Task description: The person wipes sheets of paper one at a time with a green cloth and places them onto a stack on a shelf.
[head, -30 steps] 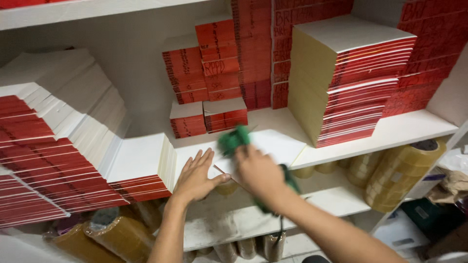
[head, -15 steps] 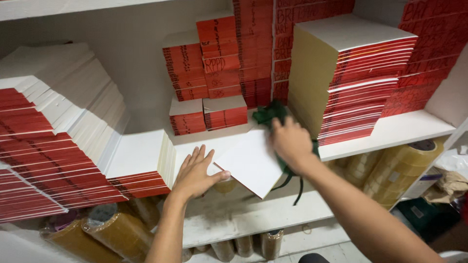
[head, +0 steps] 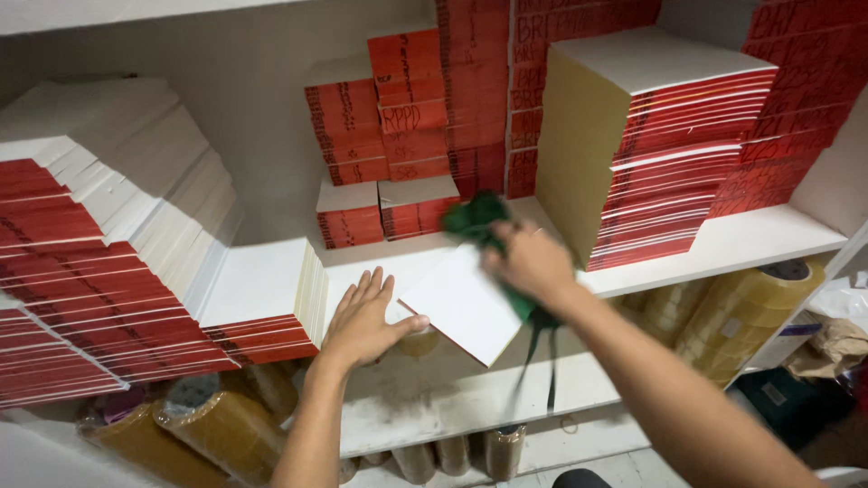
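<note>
My right hand [head: 529,262] grips a green cloth [head: 474,220] and presses it onto the white shelf [head: 750,239], just in front of the low red book stacks. My left hand [head: 366,318] lies flat with fingers spread on the shelf's front edge; its thumb touches the corner of a white-covered book [head: 461,307] that sticks out over the edge. Dark straps of the cloth hang down below my right wrist.
Tall stacks of red-spined books with white covers stand left [head: 99,262], at the back [head: 407,108] and right [head: 660,145]. Rolls of brown packing tape [head: 746,316] lie on the lower shelf, with more tape [head: 208,425] at the lower left.
My right hand has swept the green cloth from the shelf's front to the back right, then a little leftward. The white book now juts over the edge. My left hand stayed put.
</note>
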